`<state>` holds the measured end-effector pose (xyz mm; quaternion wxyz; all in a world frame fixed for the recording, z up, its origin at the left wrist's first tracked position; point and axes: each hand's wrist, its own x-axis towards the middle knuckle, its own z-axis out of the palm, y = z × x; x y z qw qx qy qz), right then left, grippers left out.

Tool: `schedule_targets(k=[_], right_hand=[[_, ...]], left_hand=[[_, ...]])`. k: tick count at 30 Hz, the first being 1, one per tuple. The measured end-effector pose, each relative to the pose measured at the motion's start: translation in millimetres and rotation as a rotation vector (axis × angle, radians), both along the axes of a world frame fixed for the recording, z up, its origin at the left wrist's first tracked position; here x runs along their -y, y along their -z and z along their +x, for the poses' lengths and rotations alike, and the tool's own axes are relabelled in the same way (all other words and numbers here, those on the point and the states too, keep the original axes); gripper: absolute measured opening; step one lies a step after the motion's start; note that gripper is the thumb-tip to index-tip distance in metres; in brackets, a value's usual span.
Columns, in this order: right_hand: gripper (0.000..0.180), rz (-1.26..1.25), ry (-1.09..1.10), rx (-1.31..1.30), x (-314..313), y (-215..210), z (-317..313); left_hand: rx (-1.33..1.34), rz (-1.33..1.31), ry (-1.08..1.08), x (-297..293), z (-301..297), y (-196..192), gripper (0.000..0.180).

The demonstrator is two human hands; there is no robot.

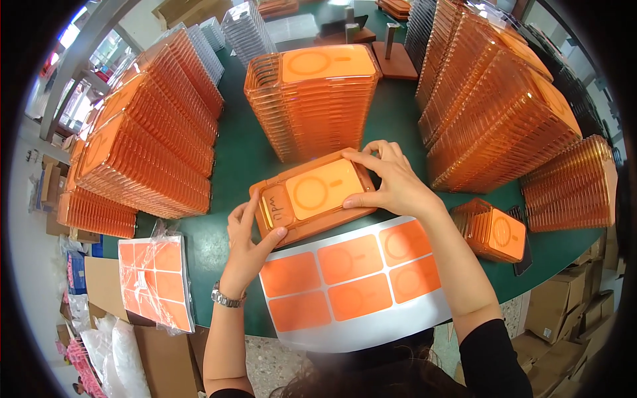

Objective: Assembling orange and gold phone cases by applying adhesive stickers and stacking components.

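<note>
Before me on the green table lies a reddish-brown holding board with a clear amber plastic tray set in it, marked in dark handwriting. An orange sticker with a ring and a bar covers the tray's right part. My left hand grips the board's left end, thumb at the near edge and fingers at the far corner. Across the sticker's right end, my right hand pinches its near and far corners between thumb and fingers. A white sheet of orange stickers lies under my right forearm.
A tall stack of amber trays stands beyond the board. More stacks line the left and right. A plastic-wrapped sticker pack overhangs the near left edge. A short tray stack lies right of my forearm; cardboard boxes stand beyond.
</note>
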<state>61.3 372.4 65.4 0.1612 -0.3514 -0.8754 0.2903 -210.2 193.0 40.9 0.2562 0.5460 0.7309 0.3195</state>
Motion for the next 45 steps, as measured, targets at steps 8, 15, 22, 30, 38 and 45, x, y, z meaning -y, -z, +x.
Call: schedule_targets(k=[8,15,22,30,38,45], right_hand=[[0.096,0.213,-0.249,-0.12,3.9,-8.2,-19.0],[0.086,0.19,-0.377,-0.187,3.7,5.7,-44.3],[0.083,0.126,-0.425,-0.255,-0.4,1.7,-45.8],[0.094,-0.809,-0.269,-1.123,47.5,-28.9,14.2],[0.122,-1.274,-0.503,-1.672,94.7,-27.4,68.6],[0.124,-1.233,-0.545,-1.773,101.8,-19.0,101.1]], left_hand=[[-0.46,0.258,0.297,-24.6,-3.6,-26.7,0.102],[-0.495,0.423,0.274,-22.1,-1.6,-7.5,0.092],[-0.258,0.335,0.259,-18.2,-3.6,-8.3,0.091],[-0.152,0.42,-0.179,36.6,49.9,-61.8,0.092],[-0.485,-0.377,-0.22,193.3,94.4,28.6,0.105],[-0.45,-0.313,-0.289,232.6,70.4,45.9,0.097]])
